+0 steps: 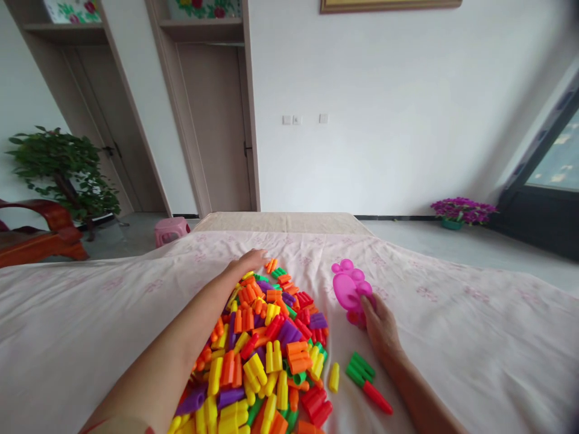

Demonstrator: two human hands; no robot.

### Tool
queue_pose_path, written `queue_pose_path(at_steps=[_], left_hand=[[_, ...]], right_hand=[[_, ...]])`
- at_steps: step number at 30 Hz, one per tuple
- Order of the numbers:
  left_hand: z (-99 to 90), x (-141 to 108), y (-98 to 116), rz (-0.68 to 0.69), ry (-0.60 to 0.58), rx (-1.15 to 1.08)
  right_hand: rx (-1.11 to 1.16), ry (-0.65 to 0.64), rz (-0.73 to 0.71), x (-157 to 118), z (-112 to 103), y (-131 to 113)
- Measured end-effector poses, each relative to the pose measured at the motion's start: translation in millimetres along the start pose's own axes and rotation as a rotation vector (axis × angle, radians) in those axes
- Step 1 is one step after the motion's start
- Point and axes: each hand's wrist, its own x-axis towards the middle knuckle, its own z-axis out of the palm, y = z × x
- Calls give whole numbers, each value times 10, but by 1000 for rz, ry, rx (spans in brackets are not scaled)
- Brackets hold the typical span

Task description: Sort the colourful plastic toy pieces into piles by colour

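My right hand (382, 319) grips a pink paw-shaped plastic piece (347, 290) by its right edge, thumb on top. Beneath the paw, a bit of red or orange shows, its kind partly hidden. At the far end of a big heap of bullet-shaped plastic building blocks (274, 355), my left hand (252, 260) lies with its fingers stretched out, close to a small orange block (271, 265). The heap mixes red, orange, yellow, green and purple blocks, and my left forearm runs along its left side. Right of the heap are a yellow block (333, 377), a green block (360, 369) and a red block (377, 398).
A pale flowered cloth (434, 337) covers the surface under the blocks. Beyond it stand a pink stool (172, 231), a wooden armchair (43, 232), a leafy plant (67, 172) and purple flowers in a pot (461, 211). A white wall and doors are behind.
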Motion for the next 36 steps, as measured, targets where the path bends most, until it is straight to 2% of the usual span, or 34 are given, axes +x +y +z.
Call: queue_pose_path(at_steps=[4,8,10,12,14,16,17,19,22,24,27,29,31,34,36], left_hand=[[267,58,126,11,-58,15],[326,-49,204,49,-32,-28],[281,-128,255,51,3,-81],[201,-209,327,45,51,-153],[98,-304,427,54,93,-246],[-6,-429,556,86,100,-345],[-51,-508,631,105,88,-387],[-112,-694,799,151,28,-471],[-111,-1004,1080,237,-136,-660],[-58,-1190,1261,240,-202,-747],[41,-1401,1459,206,-226,-750],[80,-1501,1513,191,-235,-721],[76,-1581,1504,165,-235,-678],[0,-1679,1427,110,-207,-595],[-64,-1731,1389,92,-172,-566]], right_hand=[[9,8,-20,-6,-22,-51],[145,-20,-15,-72,-17,-182],[257,-105,6,-134,-2,-298],[336,-245,33,-203,17,-423],[313,-418,60,-260,38,-523],[195,-525,50,-290,58,-589],[111,-532,21,-295,68,-618],[-46,-464,-70,-289,92,-695],[-220,-371,-172,-279,155,-919],[-255,-393,-179,-286,224,-1115],[-226,-490,-203,-305,339,-1326],[-224,-499,-252,-299,388,-1351],[-225,-402,-256,-267,400,-1302],[-178,-286,-130,-216,376,-1223],[-120,-376,-50,-236,374,-1235]])
